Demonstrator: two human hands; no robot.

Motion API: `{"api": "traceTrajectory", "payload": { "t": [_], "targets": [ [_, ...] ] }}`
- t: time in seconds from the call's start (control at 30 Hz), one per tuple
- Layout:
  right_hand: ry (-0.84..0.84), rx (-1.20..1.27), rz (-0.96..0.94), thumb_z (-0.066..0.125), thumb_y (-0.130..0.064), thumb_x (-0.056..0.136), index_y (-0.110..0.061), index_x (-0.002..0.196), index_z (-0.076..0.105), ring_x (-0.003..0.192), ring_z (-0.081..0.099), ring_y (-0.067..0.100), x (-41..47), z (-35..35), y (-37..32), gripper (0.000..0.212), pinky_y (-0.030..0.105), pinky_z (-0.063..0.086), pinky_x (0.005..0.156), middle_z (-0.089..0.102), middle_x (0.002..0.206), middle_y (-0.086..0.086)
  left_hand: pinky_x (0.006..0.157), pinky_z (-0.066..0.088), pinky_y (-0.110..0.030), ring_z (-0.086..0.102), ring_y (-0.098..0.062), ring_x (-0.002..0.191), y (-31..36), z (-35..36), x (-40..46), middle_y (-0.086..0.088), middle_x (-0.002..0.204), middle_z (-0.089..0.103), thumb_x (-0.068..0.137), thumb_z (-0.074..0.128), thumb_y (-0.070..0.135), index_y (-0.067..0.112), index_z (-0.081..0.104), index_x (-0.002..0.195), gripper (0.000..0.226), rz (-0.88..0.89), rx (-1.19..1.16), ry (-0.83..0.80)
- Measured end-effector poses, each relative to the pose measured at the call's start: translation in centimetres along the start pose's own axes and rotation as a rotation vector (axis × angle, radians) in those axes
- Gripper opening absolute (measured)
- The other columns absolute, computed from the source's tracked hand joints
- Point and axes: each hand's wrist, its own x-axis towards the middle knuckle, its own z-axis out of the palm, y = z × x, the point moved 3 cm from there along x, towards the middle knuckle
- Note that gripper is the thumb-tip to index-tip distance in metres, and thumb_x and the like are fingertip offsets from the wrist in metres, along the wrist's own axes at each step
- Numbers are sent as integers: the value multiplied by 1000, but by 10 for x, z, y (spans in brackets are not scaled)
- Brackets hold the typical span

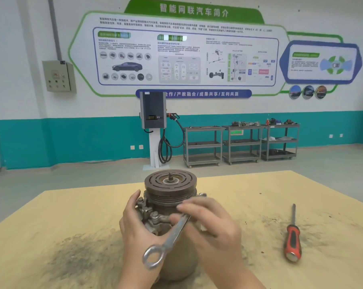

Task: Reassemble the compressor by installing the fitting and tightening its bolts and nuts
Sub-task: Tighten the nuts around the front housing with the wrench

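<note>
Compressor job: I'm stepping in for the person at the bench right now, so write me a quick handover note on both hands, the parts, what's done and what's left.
Left hand grips the side of the compressor, steadying it upright on the table.
Right hand holds the wrench, its far end at the fitting, ring end toward you.
Screwdriver lies unused to the right.
Done: fitting sits on the body with bolts in place.
Left: finish tightening; tightness cannot be judged.

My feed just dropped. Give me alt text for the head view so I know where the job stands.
A person's right hand holds a combination wrench at the fitting on the side of a compressor standing pulley-up on a tan workbench, while the left hand steadies the body. A red-handled screwdriver lies on the bench to the right.
</note>
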Motion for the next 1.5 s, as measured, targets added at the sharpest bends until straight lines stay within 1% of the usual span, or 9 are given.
{"api": "traceTrajectory", "payload": {
  "t": [0.07,0.17,0.4,0.53,0.73,1.03,1.13,1.27,1.5],
  "targets": [
    [42,77,16,74,-10,82,-14,91,73,87,66,4,15,-11,-5,10,15,51,74,68,89,-1,102,48,-44,56,-20,120,1,-1,-2,-3,135,44,34,81,56,66,31,121,101,-4,1,-43],
    [181,215,223,56,-28,97,-36,99,59,69,66,10,32,-28,2,9,20,52,66,69,83,-4,109,43,-42,55,-15,121,2,-2,3,3,140,39,40,82,53,74,27,116,96,-16,-22,-112],
    [380,822,913,34,6,98,-16,115,44,42,49,17,27,-33,52,29,25,42,42,63,61,12,88,43,-10,54,3,113,-5,-2,11,3,139,42,44,83,31,58,31,120,96,-3,-40,-153],
    [320,871,1018,33,3,97,-13,108,45,42,45,17,24,-26,67,24,25,38,42,58,59,10,109,39,-35,52,-10,124,-7,-6,11,14,139,40,40,79,56,68,26,119,95,-26,-36,-216],
    [331,985,1130,34,-3,95,-11,94,45,39,38,17,21,-16,79,14,24,34,39,50,55,6,110,39,-37,51,-10,125,-7,-8,14,25,136,39,42,79,56,77,25,112,91,-51,-49,-238],
    [455,929,1018,43,-22,99,-13,80,48,41,41,18,6,-29,49,22,22,36,40,50,55,6,111,39,-37,50,-6,125,-1,-8,11,16,141,38,41,79,56,74,24,113,93,-68,-53,-217],
    [346,678,741,45,-16,99,-16,83,51,48,52,20,-6,-32,31,17,24,44,48,61,64,10,111,39,-39,49,-7,125,0,-8,11,14,141,40,43,80,55,73,23,114,92,-65,-39,-207],
    [8,158,323,57,-36,90,-39,90,54,66,62,12,-17,-14,-1,4,26,51,60,65,80,-6,112,38,-44,50,-14,127,-2,-10,9,13,143,40,45,80,57,72,22,118,95,-61,-32,-211],
    [-179,-68,4,64,-21,84,-12,91,68,94,63,8,-7,9,-13,13,28,53,81,67,100,-6,105,46,-47,56,-18,122,-7,-7,14,8,142,40,43,79,53,77,25,113,91,-43,-46,-185]
  ]
}}
